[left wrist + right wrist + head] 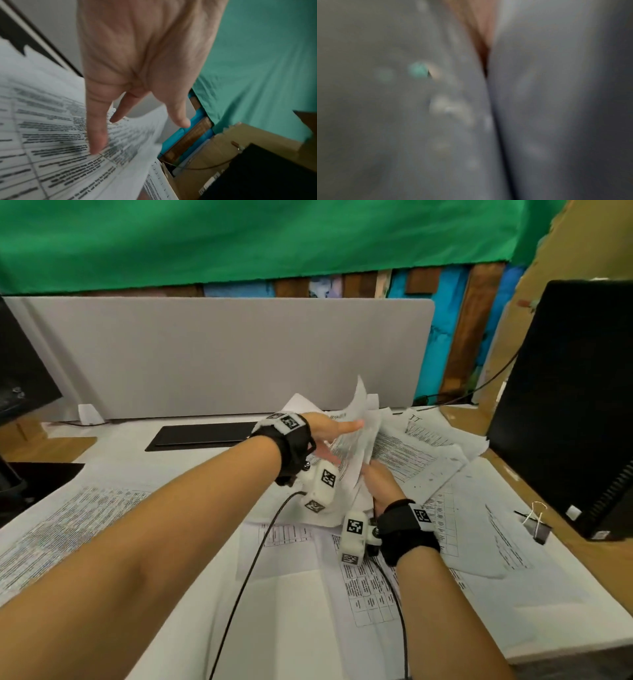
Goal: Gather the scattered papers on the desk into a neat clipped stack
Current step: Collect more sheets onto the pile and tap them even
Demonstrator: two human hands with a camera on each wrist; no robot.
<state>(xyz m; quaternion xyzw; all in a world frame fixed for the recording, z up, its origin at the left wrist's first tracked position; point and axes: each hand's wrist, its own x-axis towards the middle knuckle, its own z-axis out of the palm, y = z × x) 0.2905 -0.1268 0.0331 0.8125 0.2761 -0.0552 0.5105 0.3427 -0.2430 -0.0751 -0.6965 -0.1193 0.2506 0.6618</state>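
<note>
A loose sheaf of printed papers [356, 440] stands tilted up off the desk at centre right. My left hand [335, 433] lies flat against its near face with straight fingers [96, 135] touching the print [51, 135]. My right hand [382, 479] grips the sheaf's lower edge from below; its fingers are hidden behind the sheets. The right wrist view is a blur of grey paper [539, 108] close to the lens, with a strip of skin [481, 27]. More sheets lie scattered on the desk [411, 453] [376, 594] [68, 515]. A black binder clip [537, 523] sits at the right.
A black computer tower [575, 405] stands at the right edge, just behind the clip. A grey divider panel [222, 354] closes the back of the desk, with a black slot cover [202, 434] before it. A monitor [20, 371] stands far left. Wrist cables [253, 570] trail over the papers.
</note>
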